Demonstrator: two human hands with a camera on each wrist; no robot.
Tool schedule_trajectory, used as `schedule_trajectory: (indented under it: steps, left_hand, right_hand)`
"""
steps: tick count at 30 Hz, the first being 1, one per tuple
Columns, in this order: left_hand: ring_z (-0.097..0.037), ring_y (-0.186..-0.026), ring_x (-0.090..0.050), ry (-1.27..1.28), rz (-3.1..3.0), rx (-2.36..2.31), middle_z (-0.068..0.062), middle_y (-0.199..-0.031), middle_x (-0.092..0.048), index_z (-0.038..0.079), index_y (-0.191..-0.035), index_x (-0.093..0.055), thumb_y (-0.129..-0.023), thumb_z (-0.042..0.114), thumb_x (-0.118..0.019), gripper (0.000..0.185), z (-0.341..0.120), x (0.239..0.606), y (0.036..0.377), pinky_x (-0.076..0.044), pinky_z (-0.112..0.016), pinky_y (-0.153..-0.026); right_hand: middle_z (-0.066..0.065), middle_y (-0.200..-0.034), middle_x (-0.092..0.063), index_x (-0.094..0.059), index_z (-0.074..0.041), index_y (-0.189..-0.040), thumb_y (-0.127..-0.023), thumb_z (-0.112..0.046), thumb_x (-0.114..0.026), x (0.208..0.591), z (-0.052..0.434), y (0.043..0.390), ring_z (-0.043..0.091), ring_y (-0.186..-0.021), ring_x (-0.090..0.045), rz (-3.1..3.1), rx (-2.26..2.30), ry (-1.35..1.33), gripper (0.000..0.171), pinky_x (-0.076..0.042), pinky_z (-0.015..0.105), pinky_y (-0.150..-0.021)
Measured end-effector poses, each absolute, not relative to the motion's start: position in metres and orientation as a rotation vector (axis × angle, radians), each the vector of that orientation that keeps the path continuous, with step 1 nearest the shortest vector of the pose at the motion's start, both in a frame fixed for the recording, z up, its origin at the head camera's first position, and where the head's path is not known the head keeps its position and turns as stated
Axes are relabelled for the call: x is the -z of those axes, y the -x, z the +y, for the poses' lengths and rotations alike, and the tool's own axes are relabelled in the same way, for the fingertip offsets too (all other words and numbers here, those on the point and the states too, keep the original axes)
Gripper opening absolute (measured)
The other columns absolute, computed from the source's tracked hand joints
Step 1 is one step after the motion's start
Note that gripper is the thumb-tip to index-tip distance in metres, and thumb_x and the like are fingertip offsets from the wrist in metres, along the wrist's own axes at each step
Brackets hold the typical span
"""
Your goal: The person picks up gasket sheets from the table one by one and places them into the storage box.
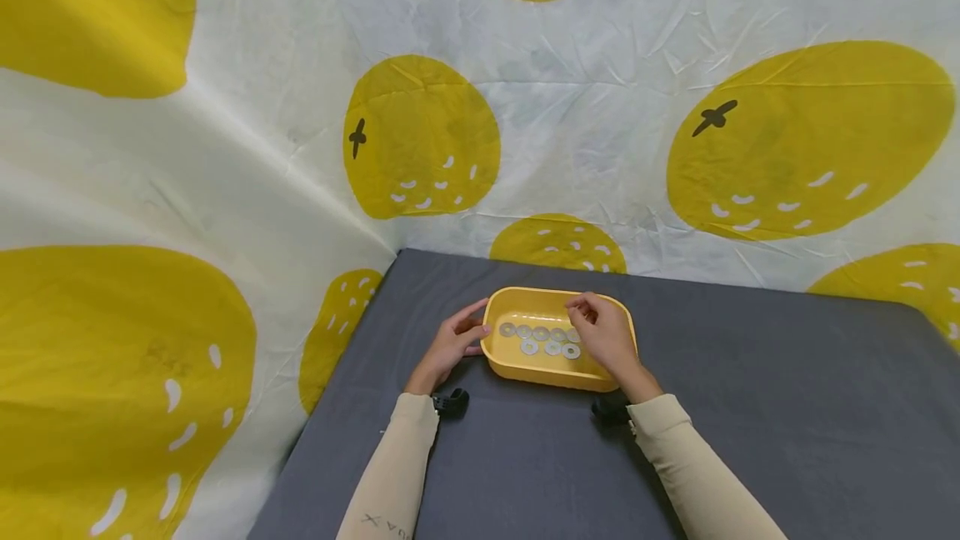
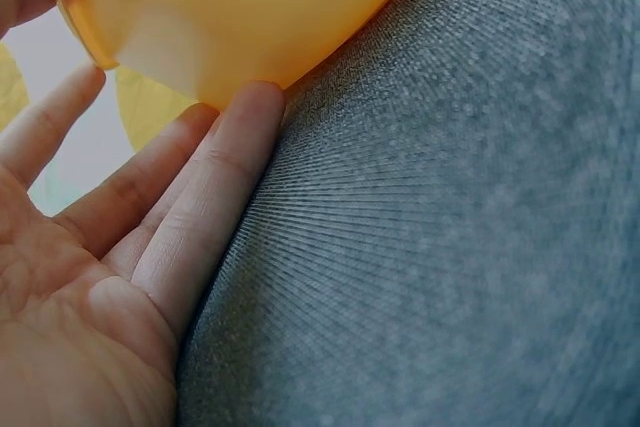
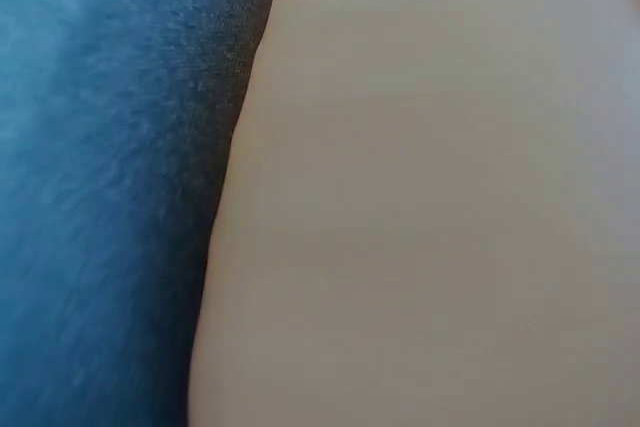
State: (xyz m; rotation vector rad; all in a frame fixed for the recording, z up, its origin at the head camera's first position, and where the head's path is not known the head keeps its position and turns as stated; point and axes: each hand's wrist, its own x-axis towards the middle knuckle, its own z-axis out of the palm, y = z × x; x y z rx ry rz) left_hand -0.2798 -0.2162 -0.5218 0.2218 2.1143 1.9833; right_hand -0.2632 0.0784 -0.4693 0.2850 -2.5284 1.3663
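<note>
While the left hand [image 1: 453, 344] rests against the left end wall of the yellow tray [image 1: 517, 304], its fingers lie nearly straight, and the left wrist view shows one fingertip [image 2: 250, 107] touching the underside of the tray's curved corner where it meets the grey table cover [image 2: 450, 247]. This contact appears to brace the tray so that it does not slide during work inside it; the hand does not grip anything.

The right hand [image 1: 607, 336] reaches over the tray's right half with its fingers curled downward toward the far rim. Whether the fingertips pinch a washer cannot be told from the head view, and the right wrist view is filled by a blurred pale surface beside the cover and shows no fingers.

The tray sits near the far left part of the table, long side toward the person. It is a shallow, rounded-corner rectangular tray of glossy yellow plastic. Flat metal washers [image 1: 541, 333] lie on its floor in two short rows, close together, each a silver ring with a central hole; the rightmost ones are partly hidden by the right hand.

A white backdrop cloth [image 1: 600, 107] printed with large yellow fruit shapes hangs behind and to the left of the table.
</note>
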Motion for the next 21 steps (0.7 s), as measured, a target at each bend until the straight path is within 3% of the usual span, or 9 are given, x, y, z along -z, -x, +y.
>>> schedule_trajectory:
  steps: [6,10,13,16,21]
  left_hand:
    - [-0.030,-0.123,-0.064,-0.217,2.125,-1.976,-0.016,-0.138,-0.061,0.035,-0.152,-0.050,-0.098,0.029,-0.070,0.057,-0.221,0.523,0.282,-0.062,-0.039,-0.089]
    - [-0.024,-0.117,-0.067,-0.201,2.153,-1.969,-0.015,-0.135,-0.062,0.034,-0.153,-0.049,-0.098,0.032,-0.070,0.059,-0.228,0.524,0.283,-0.063,-0.038,-0.089]
    - [-0.020,-0.111,-0.068,-0.171,2.172,-1.962,-0.013,-0.132,-0.062,0.035,-0.153,-0.049,-0.098,0.033,-0.071,0.059,-0.232,0.525,0.283,-0.063,-0.036,-0.087]
    - [-0.020,-0.111,-0.068,-0.137,2.183,-1.957,-0.012,-0.131,-0.062,0.037,-0.151,-0.051,-0.097,0.033,-0.071,0.057,-0.237,0.523,0.283,-0.063,-0.034,-0.085]
    - [-0.030,-0.124,-0.064,-0.148,2.222,-1.948,-0.013,-0.143,-0.058,0.028,-0.155,-0.047,-0.099,0.041,-0.067,0.060,-0.238,0.513,0.285,-0.063,-0.037,-0.088]
  right_hand:
    - [0.014,-0.080,-0.067,-0.073,-0.006,-0.107,-0.102,-0.015,-0.063,0.459,0.098,0.245,0.013,-0.057,-0.051,-2.460,-1.461,-0.280,0.014,-0.042,0.025,-0.050]
    - [0.022,-0.091,-0.069,-0.069,-0.001,-0.118,-0.106,-0.017,-0.057,0.452,0.115,0.236,0.020,-0.063,-0.060,-2.493,-1.641,-0.248,0.023,-0.049,0.028,-0.051]
    - [0.017,-0.100,-0.073,-0.063,0.004,-0.128,-0.109,-0.019,-0.052,0.447,0.126,0.231,0.020,-0.073,-0.067,-2.476,-1.853,-0.245,0.033,-0.056,0.031,-0.059]
    - [0.003,-0.108,-0.077,-0.059,0.003,-0.136,-0.111,-0.029,-0.046,0.442,0.135,0.229,0.013,-0.086,-0.072,-2.411,-2.059,-0.271,0.042,-0.060,0.029,-0.070]
    - [-0.003,-0.126,-0.074,-0.054,-0.005,-0.143,-0.112,-0.044,-0.030,0.434,0.152,0.229,0.015,-0.109,-0.073,-2.205,-2.384,-0.468,0.055,-0.060,0.028,-0.091]
